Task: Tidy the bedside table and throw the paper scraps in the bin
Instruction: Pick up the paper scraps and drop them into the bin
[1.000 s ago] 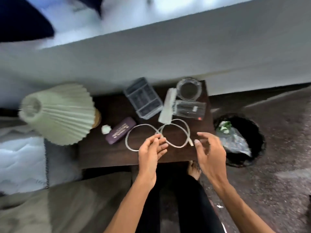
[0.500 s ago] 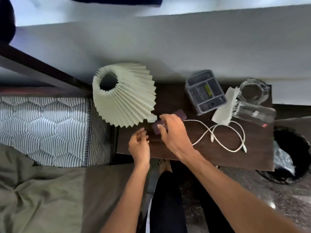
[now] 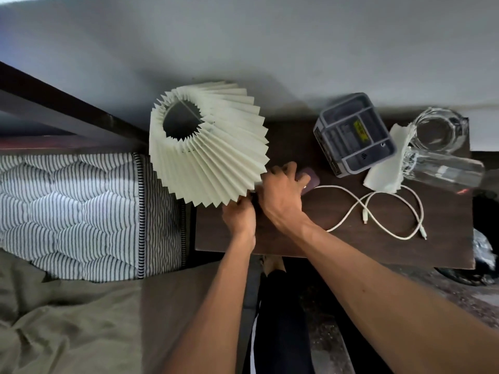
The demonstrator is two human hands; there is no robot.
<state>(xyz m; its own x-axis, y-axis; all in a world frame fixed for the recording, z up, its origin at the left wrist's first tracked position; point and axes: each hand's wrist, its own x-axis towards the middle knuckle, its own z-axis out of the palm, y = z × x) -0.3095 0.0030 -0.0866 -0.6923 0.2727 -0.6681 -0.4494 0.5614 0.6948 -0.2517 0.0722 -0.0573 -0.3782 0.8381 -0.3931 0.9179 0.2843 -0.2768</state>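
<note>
The dark wooden bedside table point(image 3: 297, 238) carries a pleated cream lamp shade point(image 3: 210, 157) at its left end. My right hand point(image 3: 280, 195) lies just right of the shade, fingers curled over a purple case point(image 3: 311, 177). Pressed against it, my left hand point(image 3: 239, 215) has its fingertips tucked at the shade's lower edge, so what they touch is hidden. A white paper scrap point(image 3: 386, 171) lies between a grey compartment box point(image 3: 353, 134) and the glassware. The black bin point(image 3: 483, 255) shows at the right edge.
A loose white cable point(image 3: 378, 209) curls across the table's right half. A glass jar point(image 3: 437, 130) stands at the back right, with a glass tumbler point(image 3: 445, 171) lying on its side before it. A striped mattress point(image 3: 81, 211) and olive sheet point(image 3: 67, 319) lie left.
Both hands left the cable and moved left to the purple case by the lamp. The left hand has since pushed up to the shade's edge beside the right hand.
</note>
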